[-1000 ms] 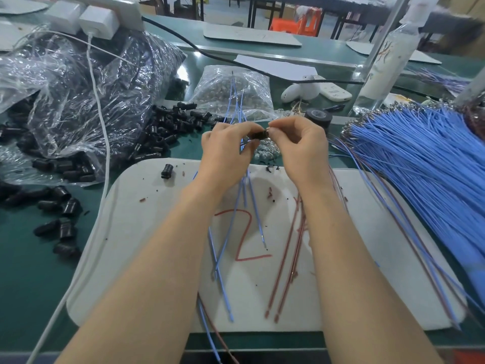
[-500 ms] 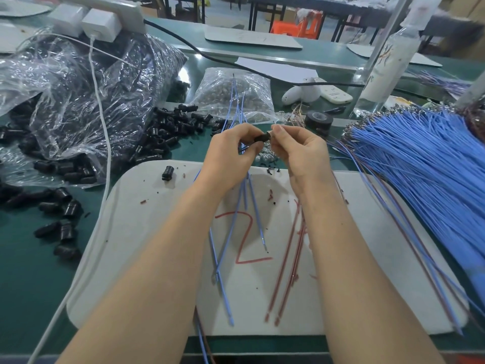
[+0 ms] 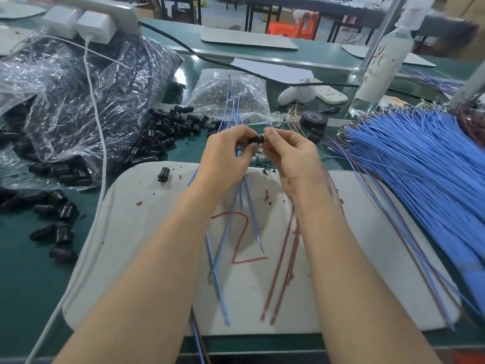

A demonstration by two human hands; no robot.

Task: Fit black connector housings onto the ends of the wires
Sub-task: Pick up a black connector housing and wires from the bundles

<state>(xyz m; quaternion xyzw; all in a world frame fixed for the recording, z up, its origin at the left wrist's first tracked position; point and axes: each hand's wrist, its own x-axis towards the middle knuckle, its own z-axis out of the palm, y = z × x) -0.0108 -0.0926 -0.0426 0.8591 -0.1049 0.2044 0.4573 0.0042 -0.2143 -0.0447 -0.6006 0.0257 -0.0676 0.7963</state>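
One housing (image 3: 256, 139) pinched: left hand (image 3: 225, 156) + right hand (image 3: 291, 153) | large bag (image 3: 78, 101): black housings (image 3: 73, 174) | small bag (image 3: 253, 111): greyish parts (image 3: 228, 93)

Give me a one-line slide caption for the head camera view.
Left hand and right hand pinch a black connector housing over the white mat, blue wires hanging below.

Above a white mat (image 3: 147, 232) on the green counter (image 3: 26, 271), the left hand (image 3: 225, 156) and right hand (image 3: 291, 153) pinch a black connector housing (image 3: 256, 140) between their fingertips. Blue wires (image 3: 231, 106) rise past the left hand, seemingly held in it. Loose housings (image 3: 168, 137) lie heaped at left; a thick blue wire bundle (image 3: 420, 166) fans at right
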